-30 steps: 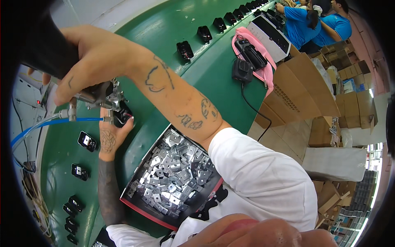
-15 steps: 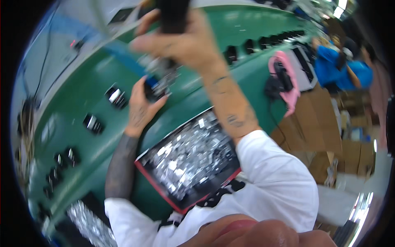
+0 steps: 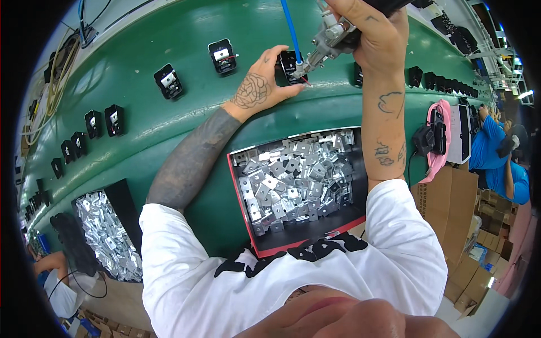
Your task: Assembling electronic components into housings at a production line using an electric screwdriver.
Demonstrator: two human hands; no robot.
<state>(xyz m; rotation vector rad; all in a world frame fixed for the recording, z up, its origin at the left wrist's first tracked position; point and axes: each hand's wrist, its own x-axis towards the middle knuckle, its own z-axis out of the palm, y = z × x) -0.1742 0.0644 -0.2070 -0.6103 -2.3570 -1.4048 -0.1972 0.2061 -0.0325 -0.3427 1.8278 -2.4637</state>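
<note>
My left hand (image 3: pixel 262 84) lies on the green bench with its thumb and forefinger around a small open black housing (image 3: pixel 288 66), which has a wire at its lower edge. Raised at the upper right, my right hand (image 3: pixel 378 27) is wrapped round the black body of a power screwdriver (image 3: pixel 326 46). Its metal nose slants down to the left, and a blue hose (image 3: pixel 289 25) joins near the tip. The tip is over the housing's right part; I cannot tell whether it touches. My right fingers are partly cut off by the picture's edge.
A red-edged black box (image 3: pixel 243 217) of small metal plates sits before me. Another black box (image 3: pixel 127 208) of metal parts stands lower left. Several black housings (image 3: pixel 168 81) line the green bench (image 3: pixel 112 62) on both sides. A pink object (image 3: pixel 439 141) and co-workers in blue (image 3: pixel 501 163) are at right.
My view has turned, shifting the bench and boxes across the picture. Both hands appear farther right, the right hand still on the screwdriver and the left still at a housing. The blur has gone.
</note>
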